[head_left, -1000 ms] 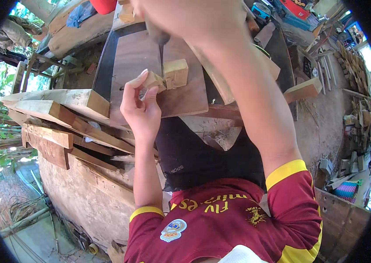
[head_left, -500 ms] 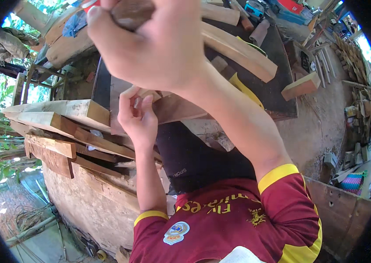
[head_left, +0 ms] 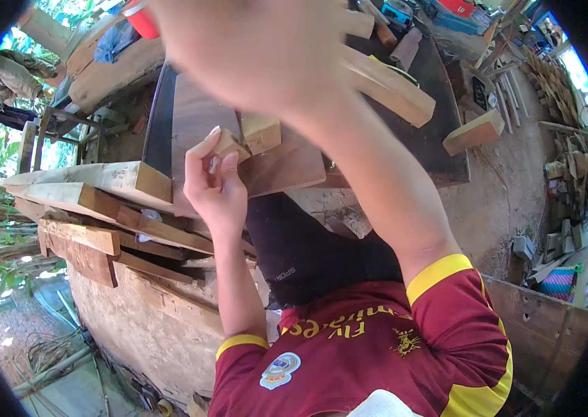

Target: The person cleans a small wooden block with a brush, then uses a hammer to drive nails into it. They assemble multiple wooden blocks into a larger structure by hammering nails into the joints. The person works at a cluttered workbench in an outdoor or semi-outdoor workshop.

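My left hand (head_left: 219,189) is closed on a small wood block (head_left: 230,144), with fingers and thumb around its near end. The block rests on a flat brown board (head_left: 287,170) at the edge of the dark work table (head_left: 447,156). A second small block (head_left: 261,134) sits on the board just to its right. My right hand (head_left: 256,52) is raised high over the table, large and smeared by motion. Its fingers run past the top edge, so what it holds, if anything, is hidden. The raised hand covers part of the board and tabletop.
A long squared timber (head_left: 391,90) lies on the table to the right, with a short wood block (head_left: 475,132) at the table's right edge. Stacked beams (head_left: 92,177) crowd my left side. A red container (head_left: 142,21) stands at the far left.
My right hand has moved up and slightly right, and its fingers have left the picture. The second block has come into sight. My left hand stays on its block.
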Tool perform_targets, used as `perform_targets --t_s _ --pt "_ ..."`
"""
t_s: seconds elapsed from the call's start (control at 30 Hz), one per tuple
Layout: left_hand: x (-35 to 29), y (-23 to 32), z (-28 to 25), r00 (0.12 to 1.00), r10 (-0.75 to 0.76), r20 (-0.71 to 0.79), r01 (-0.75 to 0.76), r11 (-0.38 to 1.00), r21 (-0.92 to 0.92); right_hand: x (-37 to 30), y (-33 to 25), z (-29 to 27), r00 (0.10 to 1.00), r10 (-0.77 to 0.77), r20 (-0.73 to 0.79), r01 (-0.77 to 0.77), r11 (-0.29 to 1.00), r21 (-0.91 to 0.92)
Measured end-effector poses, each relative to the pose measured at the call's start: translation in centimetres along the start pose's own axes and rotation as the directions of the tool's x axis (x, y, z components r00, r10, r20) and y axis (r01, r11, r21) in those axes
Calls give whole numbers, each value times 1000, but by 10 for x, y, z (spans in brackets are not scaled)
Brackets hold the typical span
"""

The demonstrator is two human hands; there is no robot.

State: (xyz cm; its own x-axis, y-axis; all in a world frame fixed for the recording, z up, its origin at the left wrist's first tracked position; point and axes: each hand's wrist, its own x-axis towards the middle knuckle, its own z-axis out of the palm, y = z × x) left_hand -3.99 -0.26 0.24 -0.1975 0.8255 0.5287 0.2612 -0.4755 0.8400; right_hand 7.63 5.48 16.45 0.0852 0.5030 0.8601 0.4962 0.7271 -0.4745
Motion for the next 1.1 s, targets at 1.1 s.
perform_targets --t_s 1.1 --pt "-4 6 -3 993 -111 33 114 986 -125 -62 -3 -139 964 264 37 -156 444 882"
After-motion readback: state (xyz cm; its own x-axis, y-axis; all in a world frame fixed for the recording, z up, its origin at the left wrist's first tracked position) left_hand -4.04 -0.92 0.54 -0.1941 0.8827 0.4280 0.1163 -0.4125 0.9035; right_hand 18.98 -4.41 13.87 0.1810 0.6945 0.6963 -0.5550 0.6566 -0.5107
